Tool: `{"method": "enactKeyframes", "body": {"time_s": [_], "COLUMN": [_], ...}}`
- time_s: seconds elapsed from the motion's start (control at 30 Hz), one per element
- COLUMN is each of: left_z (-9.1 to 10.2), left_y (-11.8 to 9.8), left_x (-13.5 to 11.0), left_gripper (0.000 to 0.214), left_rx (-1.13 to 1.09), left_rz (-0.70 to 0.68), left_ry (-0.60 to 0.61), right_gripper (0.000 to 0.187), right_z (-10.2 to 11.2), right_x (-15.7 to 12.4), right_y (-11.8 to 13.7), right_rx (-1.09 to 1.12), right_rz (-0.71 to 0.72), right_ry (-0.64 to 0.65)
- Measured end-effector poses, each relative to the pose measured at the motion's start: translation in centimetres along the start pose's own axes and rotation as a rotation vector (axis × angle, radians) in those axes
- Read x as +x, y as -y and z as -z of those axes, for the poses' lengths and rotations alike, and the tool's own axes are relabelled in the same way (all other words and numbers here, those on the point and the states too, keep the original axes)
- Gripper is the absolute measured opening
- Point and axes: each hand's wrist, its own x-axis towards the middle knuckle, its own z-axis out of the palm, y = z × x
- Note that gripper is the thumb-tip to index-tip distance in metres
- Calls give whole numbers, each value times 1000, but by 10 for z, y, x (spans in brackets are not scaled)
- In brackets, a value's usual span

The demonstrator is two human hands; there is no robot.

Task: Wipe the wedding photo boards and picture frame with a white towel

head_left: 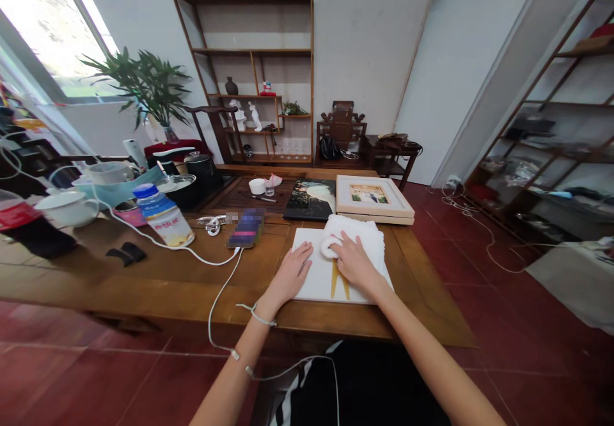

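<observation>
Low in the centre of the frame, two hands rest on one white panel lying flat on the wooden table. The left hand lies flat on the panel's left edge, fingers slightly spread. The right hand has its fingers pressed together, curled over the bunched end of one white cloth, which spreads beyond the fingertips over the panel's upper right. Further up lie one phone, one bottle and two pictures, one dark and one framed.
</observation>
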Motion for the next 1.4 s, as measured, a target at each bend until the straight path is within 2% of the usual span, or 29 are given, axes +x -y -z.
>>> {"method": "enactKeyframes", "body": {"time_s": [0.1,0.27,0.37,0.47,0.67,0.73,0.83,0.97,1.1,1.27,1.4], "left_z": [-1,-3,-3,-4,-3,-2,1,8,15,14,10], "left_y": [1,3,4,5,3,2,-2,-9,-14,-14,-12], "left_x": [0,0,0,1,0,0,0,-1,-4,-5,-4], "left_gripper": [40,39,39,39,39,39,40,41,44,45,46], "left_rx": [-5,-4,-1,5,-16,-38,-104,-219,-271,-258,-187], "left_rz": [-11,-28,-24,-29,-25,-11,-6,-18,13,31,50], "left_ry": [-15,-27,-18,-20,-34,-36,-80,-220,-324,-265,-167], "right_gripper": [48,48,49,51,53,52,48,41,37,44,46], "right_z": [2,12,20,23,10,4,-6,-13,-1,27,38], "right_x": [-20,-77,-95,-88,-32,-17,-6,-15,-37,-62,-61], "right_y": [18,56,60,46,7,5,18,43,57,46,17], "right_rx": [-36,15,56,96,68,31,-10,43,141,264,344], "right_rz": [28,77,137,171,52,10,15,202,341,410,345], "right_ry": [31,171,197,180,44,5,-29,-29,39,234,250]}}
